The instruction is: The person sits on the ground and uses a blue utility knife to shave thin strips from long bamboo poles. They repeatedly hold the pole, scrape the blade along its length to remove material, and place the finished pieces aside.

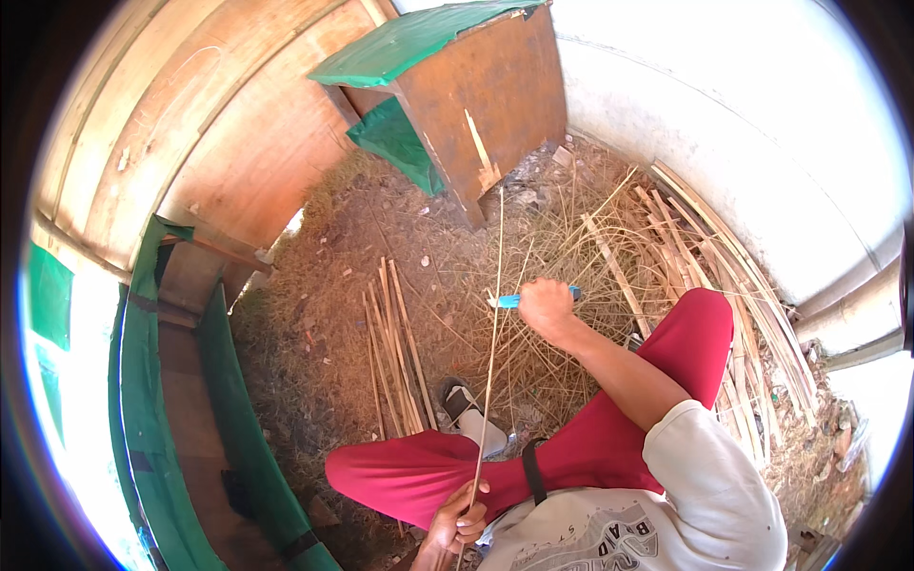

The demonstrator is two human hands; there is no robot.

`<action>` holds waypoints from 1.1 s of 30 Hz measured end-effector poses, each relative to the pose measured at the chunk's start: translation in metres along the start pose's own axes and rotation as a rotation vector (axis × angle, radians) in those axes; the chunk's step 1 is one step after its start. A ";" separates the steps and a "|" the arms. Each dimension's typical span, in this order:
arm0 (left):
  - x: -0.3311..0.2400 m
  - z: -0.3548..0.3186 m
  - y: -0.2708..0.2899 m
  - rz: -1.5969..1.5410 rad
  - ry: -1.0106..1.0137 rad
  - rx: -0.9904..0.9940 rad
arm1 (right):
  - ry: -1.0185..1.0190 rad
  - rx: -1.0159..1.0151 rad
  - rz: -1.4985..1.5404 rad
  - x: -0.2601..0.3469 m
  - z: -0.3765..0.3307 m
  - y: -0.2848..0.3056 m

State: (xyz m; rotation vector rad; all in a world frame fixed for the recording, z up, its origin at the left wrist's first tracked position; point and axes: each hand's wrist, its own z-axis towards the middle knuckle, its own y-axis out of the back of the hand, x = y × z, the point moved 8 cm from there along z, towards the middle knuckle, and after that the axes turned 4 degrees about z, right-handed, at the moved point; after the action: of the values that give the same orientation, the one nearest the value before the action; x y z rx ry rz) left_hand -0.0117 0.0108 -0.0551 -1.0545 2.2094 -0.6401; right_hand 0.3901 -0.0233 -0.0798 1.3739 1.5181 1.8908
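Note:
My left hand [459, 519] is closed round the lower part of a long thin bamboo strip [491, 381], close to my lap. The strip runs up and away from me, its far end near the foot of a brown wooden cabinet. My right hand [546, 309] grips a blue-handled knife [510, 302], its front end touching or just beside the strip about two-thirds of the way up. The blade is too small to make out. Thin curly shavings [562, 247] lie on the ground under and beyond my right hand.
The wooden cabinet [505, 100] with a green top stands ahead. Split bamboo slats [390, 352] lie left of my foot, and a larger pile of bamboo strips [705, 247] lies at right, along the white wall [705, 105]. A green-lined wooden trough [181, 409] stands at left.

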 end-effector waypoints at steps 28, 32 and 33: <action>-0.048 -0.173 0.037 1.341 -0.425 -1.161 | -0.558 0.089 0.484 -0.142 0.060 -0.042; -0.102 -0.144 0.001 1.533 -0.805 -0.916 | -0.359 -0.025 1.165 -0.057 0.058 -0.013; -0.112 -0.140 0.014 1.558 -0.821 -0.900 | -0.299 -0.058 1.296 -0.035 0.052 0.005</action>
State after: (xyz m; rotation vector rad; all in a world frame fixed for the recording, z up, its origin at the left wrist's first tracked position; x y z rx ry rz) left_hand -0.0598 0.1315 0.0687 0.3240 1.7376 1.2784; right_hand 0.4510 -0.0231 -0.0934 2.8104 0.3101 2.0529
